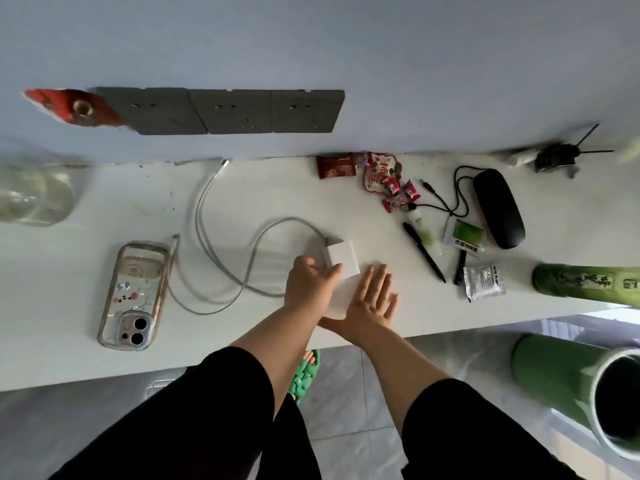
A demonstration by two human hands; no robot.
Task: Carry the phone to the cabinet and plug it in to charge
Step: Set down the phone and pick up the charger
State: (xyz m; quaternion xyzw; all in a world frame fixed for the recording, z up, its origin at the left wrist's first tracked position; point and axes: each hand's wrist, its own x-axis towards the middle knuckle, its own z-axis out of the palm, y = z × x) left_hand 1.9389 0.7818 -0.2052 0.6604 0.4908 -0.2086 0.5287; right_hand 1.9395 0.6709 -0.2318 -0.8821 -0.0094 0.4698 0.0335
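Now the left hand (311,282) pinches the charger (343,259) for plugging in; right hand (372,303) lies open on the desk (263,188); phone (133,294) far left.

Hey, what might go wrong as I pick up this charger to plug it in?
1. The left hand is on the white charger block; lifting it may drag the looped grey cable, whose end lies by the clear-cased phone, and tug it.
2. The sweep up to the grey wall sockets passes near the red candy wrappers, which may scatter.
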